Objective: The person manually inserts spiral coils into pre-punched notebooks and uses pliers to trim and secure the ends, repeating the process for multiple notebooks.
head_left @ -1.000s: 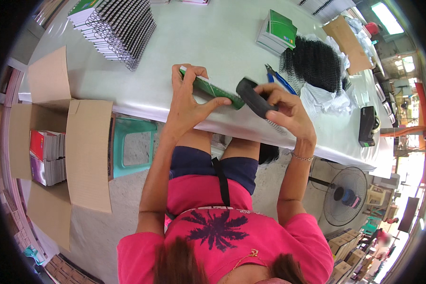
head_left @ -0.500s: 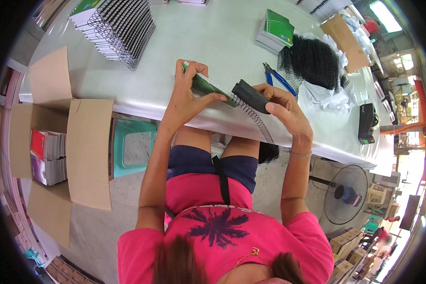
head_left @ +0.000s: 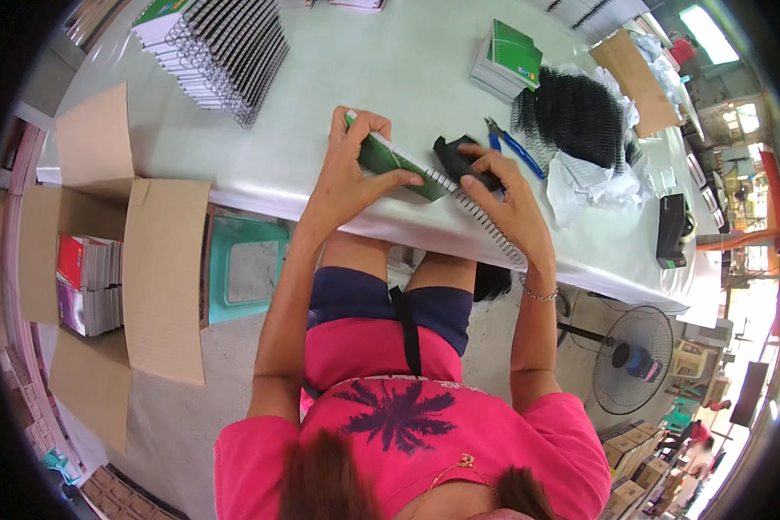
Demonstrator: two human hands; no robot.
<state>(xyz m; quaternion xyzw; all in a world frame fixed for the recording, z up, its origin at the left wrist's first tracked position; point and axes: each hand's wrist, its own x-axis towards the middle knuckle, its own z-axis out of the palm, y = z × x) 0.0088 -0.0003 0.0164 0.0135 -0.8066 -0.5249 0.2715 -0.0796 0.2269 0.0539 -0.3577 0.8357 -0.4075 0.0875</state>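
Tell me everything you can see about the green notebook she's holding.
The notebook is thin, with a dark green cover and what looks like a paper block. A wire spiral runs along its near edge and sticks out well past it toward the right, over the table edge. It lies tilted at the near edge of the white table. The left hand grips it, fingers over the top and thumb across the cover. The right hand rests at the spiral end, holding a black tool against it.

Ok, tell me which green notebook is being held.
The green notebook at the table's near edge, gripped by the left hand; the other lies untouched on a far stack.
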